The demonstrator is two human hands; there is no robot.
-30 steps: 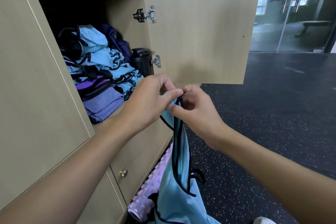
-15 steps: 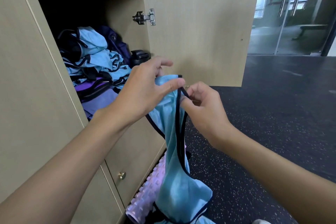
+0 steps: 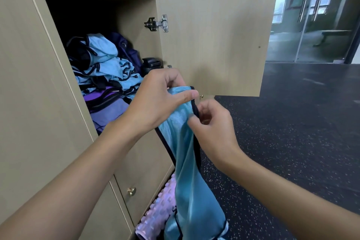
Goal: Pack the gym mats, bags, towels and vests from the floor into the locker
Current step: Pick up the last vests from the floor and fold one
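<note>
one locker fills the left of the scene, its door swung open to the right over the dark speckled floor. inside, we note a pile of blue vests stacked on purple items. one more blue vest hangs in front of the locker, near us, its lower end close to the floor. the left hand pinches its top edge, thumb clamped over the fabric. the right hand pinches the black trim just beside it, fingers curled. a pink ridged mat lies at the locker's foot.
</note>
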